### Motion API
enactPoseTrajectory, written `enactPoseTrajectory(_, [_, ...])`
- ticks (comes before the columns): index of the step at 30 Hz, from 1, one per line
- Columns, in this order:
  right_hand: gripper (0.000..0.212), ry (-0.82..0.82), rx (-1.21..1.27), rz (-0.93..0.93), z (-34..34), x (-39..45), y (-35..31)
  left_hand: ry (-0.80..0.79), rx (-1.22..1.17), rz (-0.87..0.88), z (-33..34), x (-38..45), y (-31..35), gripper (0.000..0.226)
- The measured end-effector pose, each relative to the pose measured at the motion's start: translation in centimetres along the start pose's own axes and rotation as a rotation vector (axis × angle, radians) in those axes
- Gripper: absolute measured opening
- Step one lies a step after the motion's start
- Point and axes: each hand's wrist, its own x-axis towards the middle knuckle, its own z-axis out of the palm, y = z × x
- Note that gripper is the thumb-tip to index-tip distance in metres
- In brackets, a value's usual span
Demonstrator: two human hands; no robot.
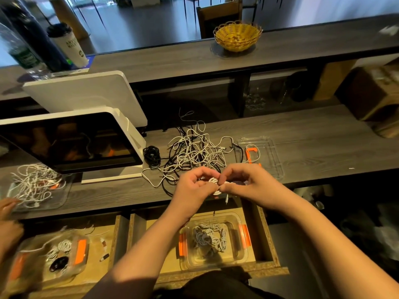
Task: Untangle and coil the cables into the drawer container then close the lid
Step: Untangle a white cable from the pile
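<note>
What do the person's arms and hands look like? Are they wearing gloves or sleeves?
No gloves. The left hand and right hand are bare, with no rings, watches or bracelets in view. Both forearms are bare too; no sleeve shows down to the bottom edge of the picture. Each hand has five ordinary fingers.

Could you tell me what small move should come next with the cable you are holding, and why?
Probably tuck in the loose end: both hands, left hand and right hand, pinch a nearly wound white cable coil, its plug dangling above the open container.
</note>
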Motion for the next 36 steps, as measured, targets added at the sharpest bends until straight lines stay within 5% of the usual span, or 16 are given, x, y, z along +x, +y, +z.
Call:
enactPoseTrajectory(5, [0.038,0.002,0.197,0.085,-0.5,0.0,0.8,0.009,-0.11,-0.006,0.1,0.0,0.3,0.022])
enactPoseTrajectory(9, [0.031,0.057,0.27,0.093,0.1,0.0,1.1,0.006,-0.194,-0.02,0.2,0.1,0.2,0.022])
enactPoseTrajectory(14, [0.032,0.209,0.443,0.08,0.5,0.1,1.3,-0.004,-0.598,-0.174,0.6,0.1,0.2,0.035])
enactPoseTrajectory(23, [0.024,0.12,0.37,0.068,0.4,0.1,1.2,-0.013,-0.946,-0.378,1.2,0.4,-0.3,0.022])
enactPoseTrajectory(31, [0.009,0.097,0.33,0.113,0.9,0.0,1.8,-0.112,-0.754,-0.383,0.2,0.9,-0.4,0.024])
enactPoseTrajectory(36, [0.02,0.173,0.317,0.117,1.3,0.2,2.0,0.017,-0.581,-0.304,0.8,1.2,-0.1,0.025])
